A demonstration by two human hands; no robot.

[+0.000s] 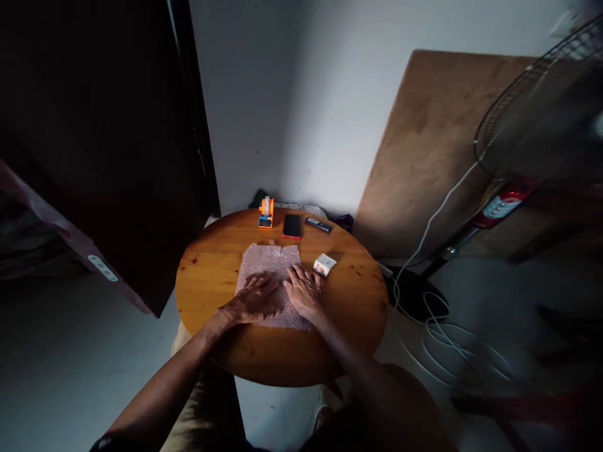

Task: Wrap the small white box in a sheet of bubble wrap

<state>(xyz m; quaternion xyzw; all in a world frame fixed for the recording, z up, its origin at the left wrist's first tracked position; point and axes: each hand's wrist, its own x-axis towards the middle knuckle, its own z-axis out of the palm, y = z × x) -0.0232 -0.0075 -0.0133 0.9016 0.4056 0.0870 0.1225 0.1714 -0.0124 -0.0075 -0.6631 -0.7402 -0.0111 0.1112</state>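
A sheet of bubble wrap (269, 263) lies flat on a small round wooden table (211, 282). Both hands rest palm down on its near half. My left hand (254, 300) lies flat with fingers stretched toward the middle of the sheet. My right hand (304, 290) lies beside it, fingers spread and open, near the sheet's right edge. A small white and red box (325, 264) sits on the table just right of my right hand's fingertips.
At the table's far edge stand an orange tape dispenser (266, 212), a dark phone (293, 226) and a dark remote (319, 224). A wooden board (424, 150) leans on the wall at right. A standing fan (541, 119) and white cable coils (452, 345) occupy the floor right. A dark door (117, 125) stands left.
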